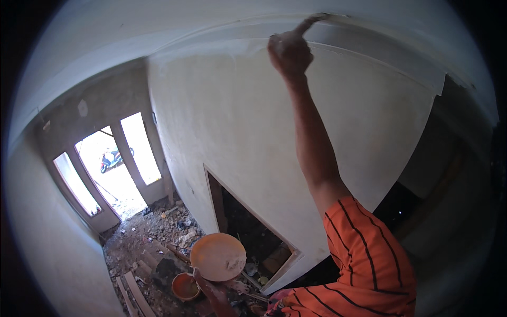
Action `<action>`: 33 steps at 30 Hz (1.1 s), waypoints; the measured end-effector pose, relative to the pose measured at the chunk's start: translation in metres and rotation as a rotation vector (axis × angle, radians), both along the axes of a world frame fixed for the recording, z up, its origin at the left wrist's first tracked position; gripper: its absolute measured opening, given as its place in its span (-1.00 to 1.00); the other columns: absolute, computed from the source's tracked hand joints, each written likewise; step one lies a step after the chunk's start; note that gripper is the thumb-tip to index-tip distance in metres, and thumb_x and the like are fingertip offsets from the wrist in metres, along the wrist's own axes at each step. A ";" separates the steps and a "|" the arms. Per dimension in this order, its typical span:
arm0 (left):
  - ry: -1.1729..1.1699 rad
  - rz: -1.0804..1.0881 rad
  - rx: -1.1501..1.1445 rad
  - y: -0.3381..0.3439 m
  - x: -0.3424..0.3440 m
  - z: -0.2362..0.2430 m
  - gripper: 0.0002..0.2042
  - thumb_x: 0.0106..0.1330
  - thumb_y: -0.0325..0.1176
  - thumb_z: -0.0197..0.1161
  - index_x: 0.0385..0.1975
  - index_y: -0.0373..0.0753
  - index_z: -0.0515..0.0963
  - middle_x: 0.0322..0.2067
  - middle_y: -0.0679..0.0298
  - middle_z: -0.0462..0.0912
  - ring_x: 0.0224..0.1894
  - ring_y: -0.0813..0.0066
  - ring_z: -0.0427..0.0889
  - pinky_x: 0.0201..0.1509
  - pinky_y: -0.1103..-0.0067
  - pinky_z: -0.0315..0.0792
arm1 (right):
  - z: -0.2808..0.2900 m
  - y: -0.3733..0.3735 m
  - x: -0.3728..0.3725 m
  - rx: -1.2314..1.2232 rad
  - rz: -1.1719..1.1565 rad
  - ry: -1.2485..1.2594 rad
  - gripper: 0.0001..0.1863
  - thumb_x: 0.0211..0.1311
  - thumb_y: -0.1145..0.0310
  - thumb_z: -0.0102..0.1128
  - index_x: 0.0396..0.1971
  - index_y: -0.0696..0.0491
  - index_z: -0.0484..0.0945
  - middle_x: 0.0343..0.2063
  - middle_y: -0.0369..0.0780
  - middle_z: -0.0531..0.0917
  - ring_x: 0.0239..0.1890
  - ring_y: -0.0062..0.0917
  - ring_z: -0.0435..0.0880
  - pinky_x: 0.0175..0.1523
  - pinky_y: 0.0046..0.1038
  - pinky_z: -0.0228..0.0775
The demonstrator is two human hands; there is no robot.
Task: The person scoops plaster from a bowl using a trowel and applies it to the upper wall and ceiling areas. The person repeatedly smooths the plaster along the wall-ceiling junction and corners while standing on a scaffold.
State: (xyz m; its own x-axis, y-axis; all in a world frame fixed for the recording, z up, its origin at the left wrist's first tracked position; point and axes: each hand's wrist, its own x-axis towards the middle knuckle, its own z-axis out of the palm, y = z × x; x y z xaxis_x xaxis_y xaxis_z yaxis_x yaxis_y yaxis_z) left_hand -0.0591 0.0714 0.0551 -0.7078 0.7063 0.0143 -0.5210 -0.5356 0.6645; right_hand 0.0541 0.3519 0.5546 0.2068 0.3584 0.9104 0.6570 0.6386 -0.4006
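My right hand (291,53) is raised high at the top of the wall. Its index finger is stretched out and touches the pale cornice (364,42) along the joint with the ceiling. The other fingers are curled, and I see nothing held in them. Low in the view, my left hand (212,295) grips a wide, shallow orange bowl (203,252) by its near rim, thumb over the edge. Whitish paste coats the inside of the bowl, with a lump toward its right side. My left fingers are hidden beneath it.
Far below, an orange bucket (185,287) stands near wooden planks (138,296). Rubble (174,224) covers the floor toward the bright doorway (113,174). A framed opening (214,193) breaks the smooth wall (237,116). Outside, a motorbike (111,158) is parked.
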 end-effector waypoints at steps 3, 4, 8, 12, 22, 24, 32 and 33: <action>-0.164 -0.104 0.070 0.006 -0.008 -0.017 -0.32 0.40 0.13 -0.04 0.33 -0.26 0.12 0.26 0.10 0.28 0.31 0.20 0.28 0.35 0.29 0.21 | -0.001 0.023 -0.009 -0.051 -0.064 -0.105 0.05 0.09 0.23 0.08 0.38 0.22 -0.45 -0.42 0.09 0.67 -0.32 0.02 0.67 -0.04 -0.04 0.45; -0.089 -0.036 0.032 0.008 -0.008 -0.027 -0.33 0.40 0.13 -0.04 0.33 -0.26 0.13 0.25 0.10 0.29 0.30 0.20 0.29 0.33 0.28 0.22 | -0.002 0.022 -0.011 -0.061 -0.066 -0.120 0.06 0.08 0.22 0.09 0.38 0.22 -0.46 -0.43 0.07 0.67 -0.32 0.01 0.67 -0.05 -0.05 0.46; -0.116 0.031 0.010 0.003 -0.002 -0.010 -0.35 0.39 0.12 -0.03 0.29 -0.27 0.18 0.21 0.11 0.34 0.26 0.18 0.34 0.29 0.25 0.28 | -0.022 0.001 0.004 -0.108 -0.059 -0.117 0.14 0.09 0.08 0.15 0.39 0.21 -0.47 -0.45 -0.04 0.69 -0.31 -0.07 0.68 -0.08 -0.11 0.49; -0.211 -0.064 0.010 0.010 -0.008 -0.002 -0.36 0.36 0.11 -0.01 0.27 -0.26 0.23 0.17 0.11 0.39 0.21 0.17 0.39 0.26 0.24 0.32 | -0.013 -0.044 0.055 0.413 0.094 0.221 0.23 0.04 0.07 0.27 0.36 0.32 -0.49 -0.38 -0.10 0.70 -0.24 -0.13 0.68 0.08 -0.21 0.44; -0.046 0.030 -0.044 0.006 0.000 -0.005 -0.36 0.35 0.11 0.01 0.27 -0.24 0.23 0.13 0.10 0.40 0.18 0.16 0.41 0.21 0.24 0.36 | 0.010 0.013 -0.047 -0.087 -0.023 0.013 0.07 0.02 0.24 0.10 0.32 0.38 -0.43 -0.34 0.12 0.67 -0.24 0.00 0.68 0.04 -0.10 0.45; -0.215 -0.057 0.057 0.012 -0.012 -0.015 -0.35 0.35 0.11 0.00 0.29 -0.23 0.20 0.15 0.11 0.37 0.19 0.15 0.40 0.23 0.23 0.34 | 0.006 0.018 -0.049 -0.119 0.027 -0.050 0.07 0.03 0.25 0.10 0.34 0.34 -0.44 -0.37 0.11 0.67 -0.25 -0.03 0.68 0.01 -0.11 0.46; 0.077 0.057 0.034 0.007 -0.006 -0.031 -0.39 0.42 0.08 -0.05 0.32 -0.19 0.15 0.28 0.10 0.24 0.32 0.17 0.26 0.36 0.22 0.19 | -0.040 0.012 0.041 0.559 0.494 0.133 0.10 0.05 0.29 0.27 0.42 0.19 -0.34 -0.46 -0.12 0.67 -0.46 -0.38 0.62 -0.23 -0.39 0.52; 0.067 0.042 0.034 0.007 -0.009 -0.028 -0.39 0.42 0.08 -0.04 0.32 -0.20 0.16 0.27 0.10 0.25 0.32 0.18 0.26 0.36 0.23 0.19 | -0.040 -0.003 0.058 0.607 0.547 0.210 0.13 0.04 0.30 0.29 0.42 0.22 -0.37 -0.48 -0.14 0.65 -0.48 -0.43 0.57 -0.21 -0.45 0.50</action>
State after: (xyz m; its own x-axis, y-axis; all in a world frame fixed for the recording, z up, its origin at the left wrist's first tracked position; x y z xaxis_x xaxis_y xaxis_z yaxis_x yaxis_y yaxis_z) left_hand -0.0682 0.0788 0.0270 -0.7336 0.6741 0.0861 -0.4522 -0.5787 0.6787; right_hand 0.1120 0.3484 0.5145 0.3331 -0.0816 0.9393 0.1424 0.9892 0.0355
